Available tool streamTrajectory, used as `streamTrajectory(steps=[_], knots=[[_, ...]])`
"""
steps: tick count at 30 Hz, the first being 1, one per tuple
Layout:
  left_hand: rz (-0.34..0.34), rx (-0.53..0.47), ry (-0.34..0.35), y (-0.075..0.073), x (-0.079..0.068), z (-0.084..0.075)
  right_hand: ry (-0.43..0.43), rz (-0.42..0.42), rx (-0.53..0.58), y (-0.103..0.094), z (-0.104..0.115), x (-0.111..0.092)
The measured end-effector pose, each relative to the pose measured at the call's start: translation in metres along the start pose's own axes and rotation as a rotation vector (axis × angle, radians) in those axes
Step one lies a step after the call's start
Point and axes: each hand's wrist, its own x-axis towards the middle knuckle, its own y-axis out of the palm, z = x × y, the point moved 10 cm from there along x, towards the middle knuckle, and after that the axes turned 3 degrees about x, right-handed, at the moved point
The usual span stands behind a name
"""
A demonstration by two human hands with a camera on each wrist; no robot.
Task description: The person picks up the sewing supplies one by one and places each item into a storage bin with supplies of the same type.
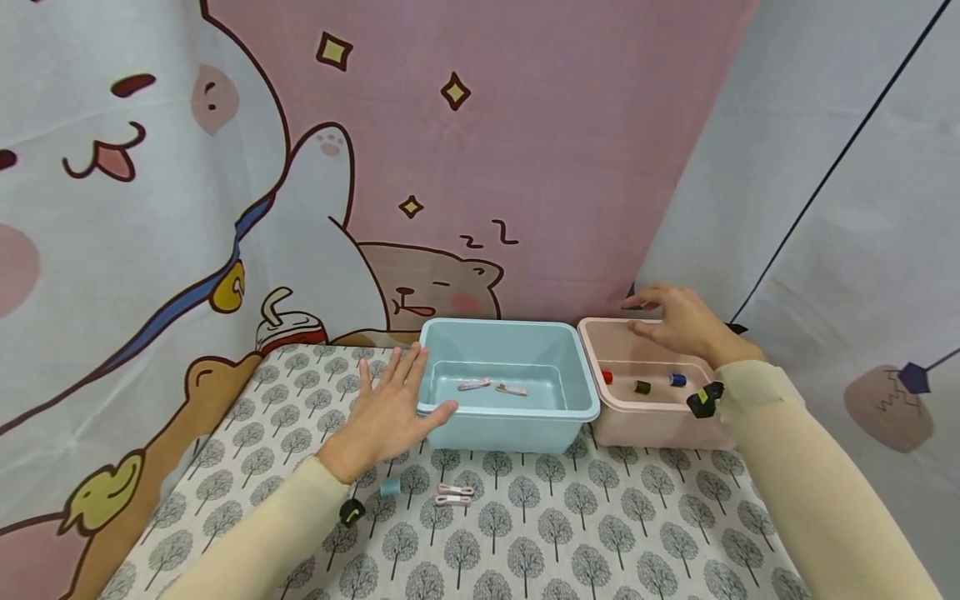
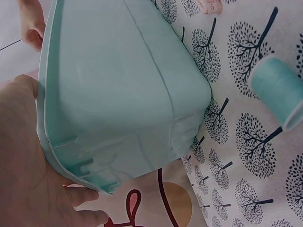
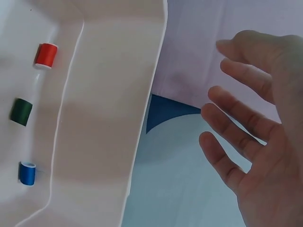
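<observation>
My left hand [image 1: 386,412] lies at the left end of the light blue bin [image 1: 502,432], fingers spread; in the left wrist view it touches the bin's rim. Two small folded measuring tapes [image 1: 475,384] lie inside that bin. Over the back of the pink bin [image 1: 652,427] hovers my right hand [image 1: 678,321], its fingers loosely bent and holding nothing. Inside the pink bin are a red thread spool [image 3: 46,56], a green thread spool [image 3: 21,112] and a blue thread spool [image 3: 27,173].
On the tree-print cloth [image 1: 555,525] in front of the blue bin lie a light blue thread spool [image 1: 390,487] and two folded pinkish measuring tapes [image 1: 453,495]. The two bins stand side by side against a printed curtain [image 1: 555,167].
</observation>
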Motion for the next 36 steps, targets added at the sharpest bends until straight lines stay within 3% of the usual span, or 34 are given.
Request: streamTrajectory(steps=[7, 20, 36], knots=[[0.003, -0.007, 0.000, 0.001, 0.001, -0.001, 0.000, -0.058, 0.014, -0.001, 0.008, -0.009], [0.006, -0.005, -0.007, 0.001, 0.001, 0.001, 0.047, -0.064, 0.052, 0.007, 0.027, -0.026], [-0.004, 0.003, 0.000, 0.002, 0.002, 0.002, -0.047, -0.150, 0.103, 0.022, 0.056, -0.054]])
